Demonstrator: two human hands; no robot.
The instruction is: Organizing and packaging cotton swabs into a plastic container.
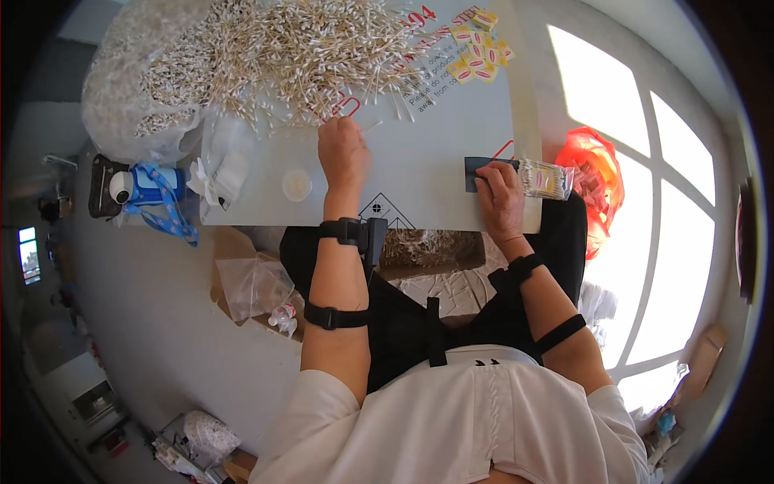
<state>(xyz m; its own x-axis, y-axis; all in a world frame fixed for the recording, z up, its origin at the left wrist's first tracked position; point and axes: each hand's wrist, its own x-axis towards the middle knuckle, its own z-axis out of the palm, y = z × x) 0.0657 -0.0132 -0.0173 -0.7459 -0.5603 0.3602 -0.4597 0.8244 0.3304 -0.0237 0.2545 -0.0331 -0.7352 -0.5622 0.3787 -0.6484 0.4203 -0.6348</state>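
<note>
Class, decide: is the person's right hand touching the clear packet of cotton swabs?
Touching. The head view shows the right hand gripping the clear packet of cotton swabs at its end.

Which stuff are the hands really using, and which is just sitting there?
In use: cotton swab pile, reached by the left hand; clear packet of swabs and dark card, at the right hand.

Lying about: blue bottle, red bag, small round lid.

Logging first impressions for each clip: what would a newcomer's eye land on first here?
A huge heap of cotton swabs sprawls across the far side of the white board. The left hand reaches toward its near edge, while the right hand holds a packed bundle of swabs beside a red plastic bag.
</note>
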